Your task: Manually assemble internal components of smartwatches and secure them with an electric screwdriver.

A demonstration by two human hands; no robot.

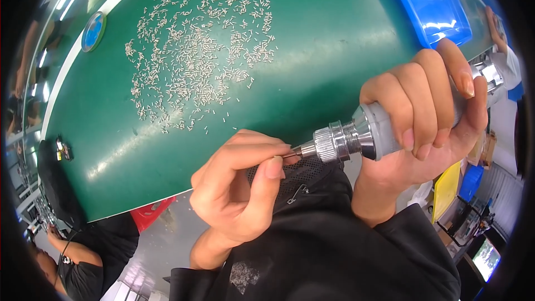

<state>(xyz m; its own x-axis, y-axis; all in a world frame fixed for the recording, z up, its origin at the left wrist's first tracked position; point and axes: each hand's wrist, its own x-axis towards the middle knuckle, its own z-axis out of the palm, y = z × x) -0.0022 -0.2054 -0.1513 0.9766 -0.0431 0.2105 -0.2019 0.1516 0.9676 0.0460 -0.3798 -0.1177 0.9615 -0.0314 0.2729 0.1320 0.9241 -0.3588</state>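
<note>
Across the front of my body, my right hand [421,106] is wrapped round the grey barrel of a power screwdriver [334,142] with a knurled silver collar. Its nose points left. The thumb and forefinger of my left hand [239,184] pinch the narrow bit [296,154] at its tip; whether a small screw sits between those fingertips is hidden. Beyond my hands, a wide scatter of tiny silver screws or pins [195,61] lies loose on the green table mat [323,39].
A blue plastic bin [432,5] stands at the far right of the table. At the far left lies a round dish with blue contents [93,31]. A person in black [89,262] is at the lower left, and another person's arm [496,30] shows at the right edge.
</note>
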